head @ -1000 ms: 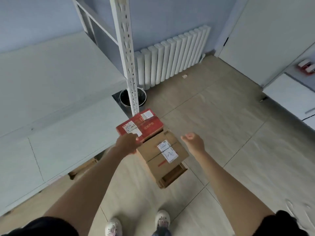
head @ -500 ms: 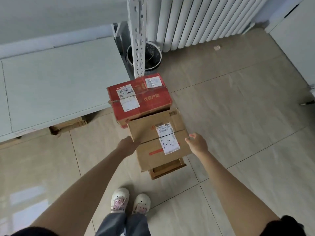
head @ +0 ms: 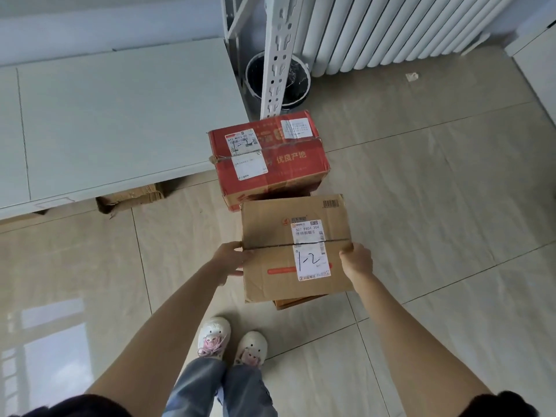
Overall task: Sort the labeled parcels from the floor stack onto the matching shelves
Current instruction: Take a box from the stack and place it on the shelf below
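My left hand (head: pixel 231 260) and right hand (head: pixel 356 261) grip opposite sides of brown cardboard parcel (head: pixel 270 257) with white label marked 1-2 (head: pixel 311 251); red cardboard parcel (head: pixel 267 161) just behind.

Parcels stacked on the floor right by the shelf corner

Nearest parcel (head: pixel 296 248) sits on top of another box (head: pixel 298 302), left hand (head: pixel 230 258) on its left side and right hand (head: pixel 356 260) on its right. The far parcel (head: pixel 267 158) is just behind it, at the foot of the shelf post (head: pixel 276 55). The low shelf (head: pixel 114 115) runs off to the left, with a bin (head: pixel 278 78) and radiator (head: pixel 391 28) behind the post.
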